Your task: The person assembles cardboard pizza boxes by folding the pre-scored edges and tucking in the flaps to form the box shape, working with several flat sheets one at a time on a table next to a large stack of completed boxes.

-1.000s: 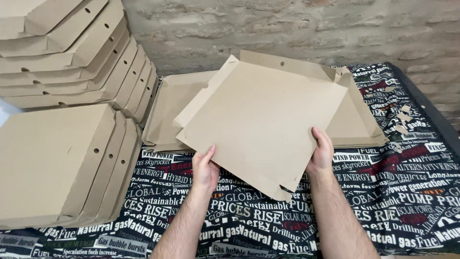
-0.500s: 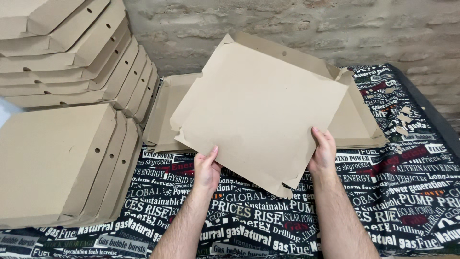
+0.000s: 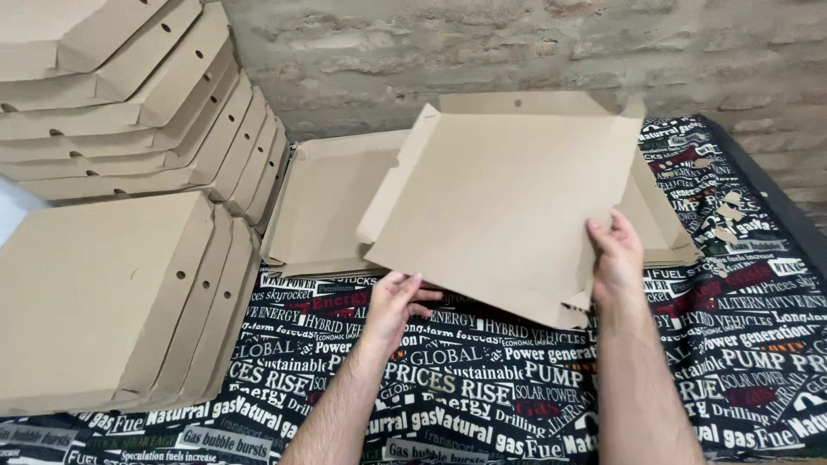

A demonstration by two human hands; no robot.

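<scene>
Far to the left of both hands, two stacks of folded cardboard boxes are sitting: a near stack (image 3: 103,301) lying low on the table, and a taller leaning stack (image 3: 129,103) rising behind it against the brick wall (image 3: 517,52). The table is wearing a black cloth covered in printed lettering (image 3: 482,387), and it is showing between and below the forearms.

The left hand (image 3: 394,303) is reaching up under the near left edge of a flat cardboard sheet (image 3: 508,202), its fingers curling loosely and touching the sheet's lower edge; whether it is gripping firmly, the view is not showing. The sheet is hanging tilted above the table, between the two hands, with small flaps along its left side and near edge.

Beyond the hands, under the raised sheet, more unfolded cardboard blanks (image 3: 323,207) are lying flat.

The right hand (image 3: 616,258) is clamping the sheet's right edge, fingers on top. To the right of it, small cardboard scraps (image 3: 728,211) are lying scattered on the cloth.
</scene>
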